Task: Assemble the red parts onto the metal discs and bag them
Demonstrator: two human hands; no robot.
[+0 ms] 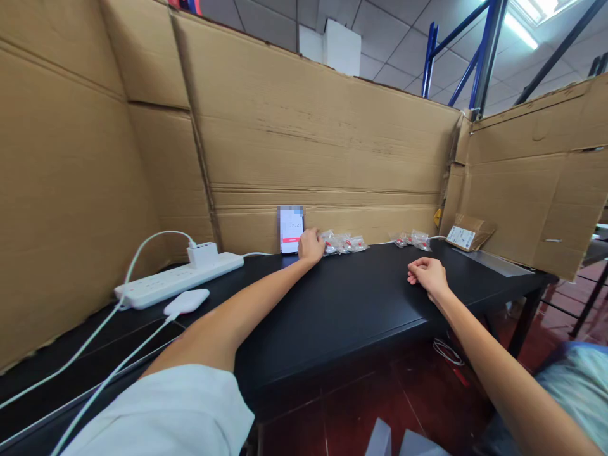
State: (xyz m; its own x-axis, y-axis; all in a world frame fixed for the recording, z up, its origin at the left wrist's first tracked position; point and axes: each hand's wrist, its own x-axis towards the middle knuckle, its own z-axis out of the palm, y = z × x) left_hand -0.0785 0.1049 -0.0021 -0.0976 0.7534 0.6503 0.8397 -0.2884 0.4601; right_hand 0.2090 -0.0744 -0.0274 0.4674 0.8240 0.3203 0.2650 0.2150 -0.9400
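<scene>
My left hand [311,246] reaches to the back of the black table, between a propped-up phone [291,229] and a row of small clear plastic bags [344,243] with red marks. Its fingers look curled in at the nearest bag; their tips are hidden, so whether they grip it does not show. Over the table's right half hovers my right hand [429,275], fingers bent together and nothing visible in them. Beyond it lies a second group of small clear bags [412,240]; their contents are too small to make out.
A white power strip [180,278] with a plugged-in charger [202,253] lies left, beside a white pad [187,302] on a cable. Cardboard walls [323,139] enclose the black table [332,304]. A brown package [470,233] with a white label sits at the right back.
</scene>
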